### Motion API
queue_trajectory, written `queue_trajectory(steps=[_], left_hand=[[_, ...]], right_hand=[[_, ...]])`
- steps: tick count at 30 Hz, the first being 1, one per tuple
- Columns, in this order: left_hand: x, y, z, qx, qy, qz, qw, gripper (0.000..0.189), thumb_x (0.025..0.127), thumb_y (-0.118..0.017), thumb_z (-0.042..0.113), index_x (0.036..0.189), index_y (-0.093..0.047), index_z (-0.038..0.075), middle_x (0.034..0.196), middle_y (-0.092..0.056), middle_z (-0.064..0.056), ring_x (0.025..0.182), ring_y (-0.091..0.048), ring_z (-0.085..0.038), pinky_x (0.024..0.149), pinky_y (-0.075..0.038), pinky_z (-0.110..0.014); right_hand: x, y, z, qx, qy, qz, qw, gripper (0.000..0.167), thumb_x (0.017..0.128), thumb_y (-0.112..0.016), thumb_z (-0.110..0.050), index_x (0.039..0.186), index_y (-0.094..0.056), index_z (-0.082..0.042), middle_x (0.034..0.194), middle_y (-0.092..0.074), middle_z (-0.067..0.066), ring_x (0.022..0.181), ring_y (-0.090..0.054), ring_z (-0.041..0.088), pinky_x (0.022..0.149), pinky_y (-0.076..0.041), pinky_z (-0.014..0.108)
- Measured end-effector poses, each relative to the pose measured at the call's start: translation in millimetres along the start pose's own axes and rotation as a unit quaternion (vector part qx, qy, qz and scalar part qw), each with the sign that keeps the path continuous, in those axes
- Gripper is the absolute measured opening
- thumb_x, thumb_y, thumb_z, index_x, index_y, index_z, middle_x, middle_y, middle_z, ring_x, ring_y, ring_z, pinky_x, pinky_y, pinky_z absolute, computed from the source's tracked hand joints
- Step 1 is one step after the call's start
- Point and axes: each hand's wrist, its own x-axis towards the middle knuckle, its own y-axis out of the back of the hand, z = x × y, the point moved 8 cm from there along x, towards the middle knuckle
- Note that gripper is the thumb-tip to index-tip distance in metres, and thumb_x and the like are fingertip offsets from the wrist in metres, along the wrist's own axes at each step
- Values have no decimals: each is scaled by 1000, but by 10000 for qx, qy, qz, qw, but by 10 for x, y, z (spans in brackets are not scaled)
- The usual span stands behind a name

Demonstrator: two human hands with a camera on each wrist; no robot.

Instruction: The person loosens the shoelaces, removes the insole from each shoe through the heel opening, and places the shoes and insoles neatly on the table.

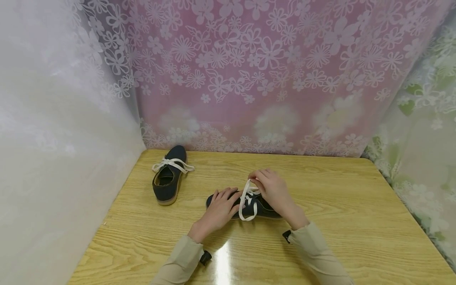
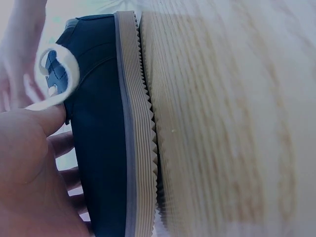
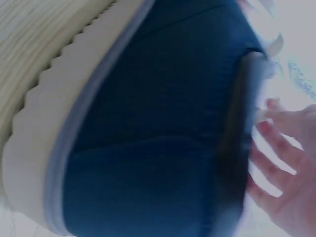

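Observation:
A dark navy shoe (image 1: pixel 269 214) lies on its sole, toe to the left, its tan ridged sole showing in the left wrist view. My left hand (image 1: pixel 221 206) rests across the toe with its fingers spread over the upper. In the left wrist view its thumb (image 2: pixel 54 118) is up by the lacing. Above the shoe's opening, my right hand (image 1: pixel 272 191) pinches a white shoelace (image 1: pixel 241 206) between thumb and forefinger. A loop of that lace hangs down over the near side. The right wrist view shows the shoe's heel part (image 3: pixel 138 113) up close, blurred.
A second navy shoe (image 1: pixel 167 190) stands at the back left of the wooden table (image 1: pixel 338 190), its white laces (image 1: pixel 174 161) tied in a bow. A pink flowered curtain (image 1: pixel 221 79) hangs behind the table's far edge, with pale sheets on both sides.

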Motion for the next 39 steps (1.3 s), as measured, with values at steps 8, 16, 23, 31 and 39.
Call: queue_trajectory(steps=[8, 16, 23, 31, 39], left_hand=[[6, -2, 4, -44, 14, 43, 10000, 52, 107, -47, 43, 153, -47, 18, 155, -43, -14, 144, -38, -38, 115, -26, -67], [-6, 5, 7, -41, -23, 24, 10000, 52, 108, -47, 37, 158, -40, 24, 156, -42, -13, 145, -37, -38, 116, -26, -65], [3, -30, -17, -186, 40, -84, 9998, 53, 108, -47, 38, 158, -38, 25, 158, -39, -11, 147, -33, -37, 118, -22, -64], [6, -31, -34, -291, 31, -83, 9995, 56, 107, -43, 46, 158, -38, 24, 158, -39, -12, 148, -32, -38, 118, -21, -64], [12, -47, -29, -277, 34, -116, 9995, 57, 107, -42, 47, 159, -38, 24, 159, -38, -12, 148, -32, -39, 118, -21, -65]], right_hand=[[-60, 385, -161, 1113, 564, 1166, 9853, 25, 85, -75, 8, 105, -72, -6, 98, -73, 5, 87, -69, 21, 79, -55, 41], [-192, 370, -274, 1915, 781, 597, 9765, 29, 87, -74, 8, 110, -72, -9, 101, -74, 4, 85, -71, 14, 74, -56, 18], [-325, 218, -106, 2113, 56, 364, 9767, 33, 93, -63, 13, 118, -69, -6, 105, -72, 6, 87, -71, 21, 72, -58, 25], [-287, 8, 81, 167, -1024, -491, 9934, 18, 95, -74, -27, 107, -76, -14, 113, -70, 6, 107, -62, 30, 91, -54, 49], [-293, -90, 100, 29, -1633, -953, 9820, 11, 91, -78, -21, 95, -78, -11, 105, -72, 7, 100, -65, 32, 84, -55, 47]])
